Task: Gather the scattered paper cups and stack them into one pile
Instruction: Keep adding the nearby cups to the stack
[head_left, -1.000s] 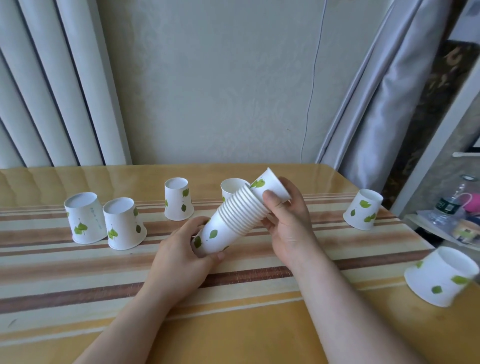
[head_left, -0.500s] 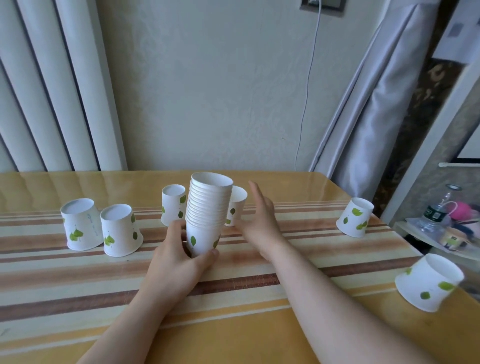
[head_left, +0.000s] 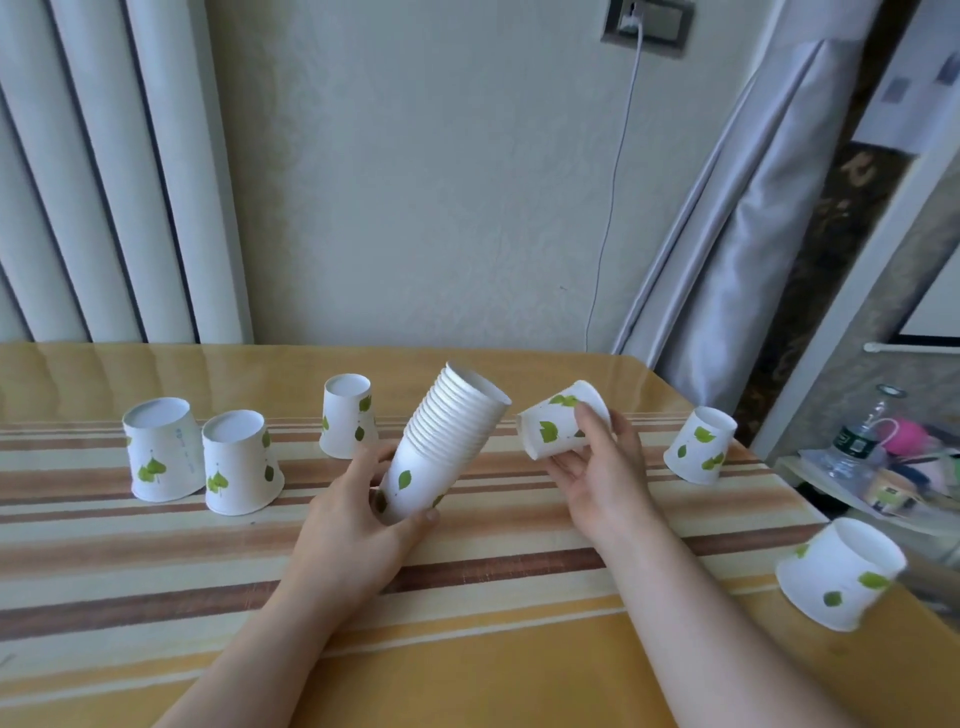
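Note:
My left hand (head_left: 349, 525) grips the base of a stack of white paper cups (head_left: 447, 441) with green leaf prints, tilted so its open end points up and right. My right hand (head_left: 597, 470) holds a single cup (head_left: 556, 421) on its side, just right of the stack's mouth and apart from it. Upside-down cups stand on the table: two at the left (head_left: 162, 456) (head_left: 238, 467), one behind the stack (head_left: 347, 422), one at the right (head_left: 700, 451) and one near the right edge (head_left: 839, 571).
The table (head_left: 156, 597) has a striped cloth; its right edge drops off beside a low shelf with a bottle (head_left: 857, 441) and clutter. A wall, curtains and a hanging cable (head_left: 613, 171) lie behind the table.
My right hand picked up the cup that stood behind the stack and lifted it. My left hand tilted the stack from upright to leaning right.

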